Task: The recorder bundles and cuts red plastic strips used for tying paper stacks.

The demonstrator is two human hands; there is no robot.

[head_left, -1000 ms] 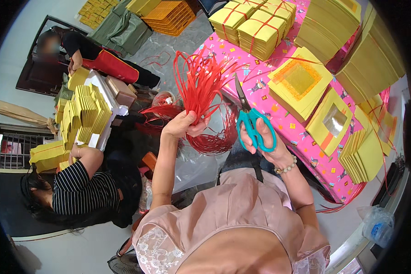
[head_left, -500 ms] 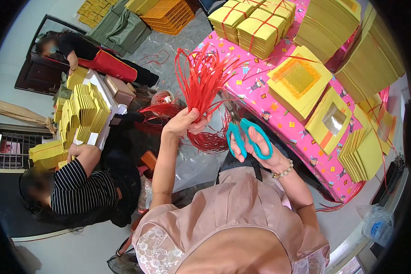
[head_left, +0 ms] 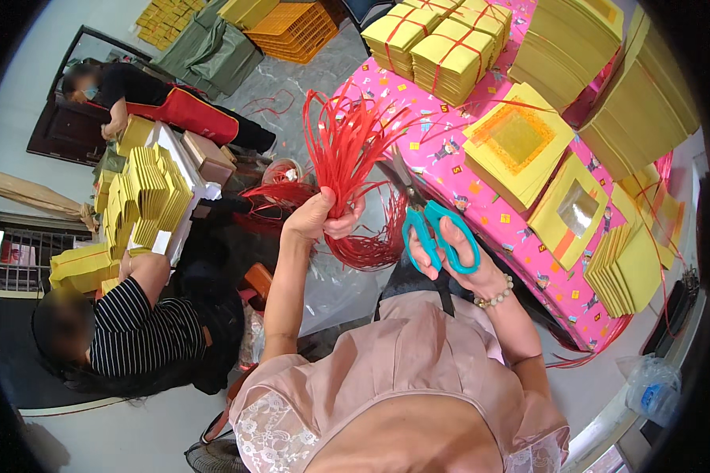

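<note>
My left hand [head_left: 327, 217] is closed round the middle of a bundle of red plastic strips [head_left: 343, 150]. Loops and ends of the strips fan out above the fist, and more of the bundle hangs below it. In my right hand [head_left: 459, 251] are scissors [head_left: 440, 235] with teal handles, my fingers through the loops. Their dark blades [head_left: 406, 177] point up and stand a little apart, just right of the strips. Whether the blades touch any strip I cannot tell.
At right a table with a pink patterned cover [head_left: 465, 189] bears tied yellow paper stacks [head_left: 452, 59] and loose yellow sheets [head_left: 521, 138]. Two people work at left beside folded yellow paper [head_left: 146, 193]. An orange crate [head_left: 296, 31] stands at the back.
The scissors have swung further into view, their blades now clear of the strips' shadow, and my right hand has moved slightly right and down. My left hand still grips the bundle.
</note>
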